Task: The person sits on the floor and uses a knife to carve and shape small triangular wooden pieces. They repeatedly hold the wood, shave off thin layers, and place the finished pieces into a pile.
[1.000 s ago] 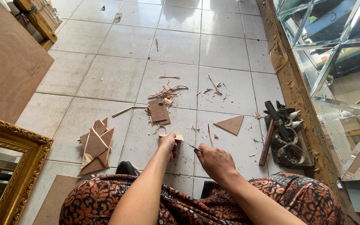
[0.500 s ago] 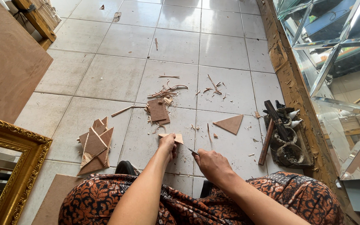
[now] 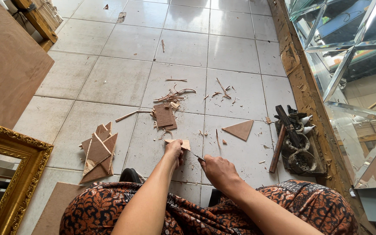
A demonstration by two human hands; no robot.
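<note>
From the head view, the left hand (image 3: 174,150) pinched one small wooden piece (image 3: 180,143) above the tiled floor (image 3: 109,82). The right hand (image 3: 217,170) gripped one thin blade (image 3: 198,157), its tip at that piece. One triangular offcut (image 3: 240,129) lay apart; one stack of wooden triangles (image 3: 98,153) sat to the left.

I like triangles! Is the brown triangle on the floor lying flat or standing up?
Lying flat. The triangle rests face-up on the tile floor.

A stack of triangular pieces (image 3: 97,153) lies left of the hands; 1 triangle (image 3: 240,129) lies right; shavings (image 3: 177,93) lie beyond; tools (image 3: 294,139), perhaps in a tray, sit rightmost.
</note>
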